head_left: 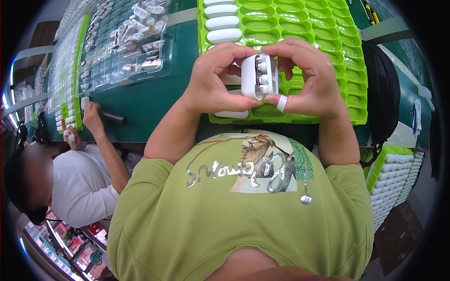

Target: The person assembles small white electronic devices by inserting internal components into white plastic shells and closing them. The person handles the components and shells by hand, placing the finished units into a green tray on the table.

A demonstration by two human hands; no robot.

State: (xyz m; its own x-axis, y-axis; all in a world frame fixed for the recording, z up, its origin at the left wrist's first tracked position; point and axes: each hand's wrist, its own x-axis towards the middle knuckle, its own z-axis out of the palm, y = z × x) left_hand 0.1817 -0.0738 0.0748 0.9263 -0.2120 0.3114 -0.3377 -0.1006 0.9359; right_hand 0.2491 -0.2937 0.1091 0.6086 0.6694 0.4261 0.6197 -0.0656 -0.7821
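My left hand (216,77) is closed round the rounded outer shell of a white earbud case (249,78), pinching it between thumb and fingers. My right hand (309,77) grips the case's other side, and a white band (281,103) circles its thumb. Between the two halves a gap shows small white and metallic inner parts; I cannot tell whether the halves are joined. Both hands are above a bright green tray (363,77) with oval pockets. White oval cases (224,22) lie in its left column, some partly hidden under my left hand.
Left of the green tray, a clear plastic tray (161,70) holds many small white parts. A co-worker in a white shirt (86,180) handles white pieces at far left. A black bag (382,89) lies to the right, above stacked trays of white cases (391,180).
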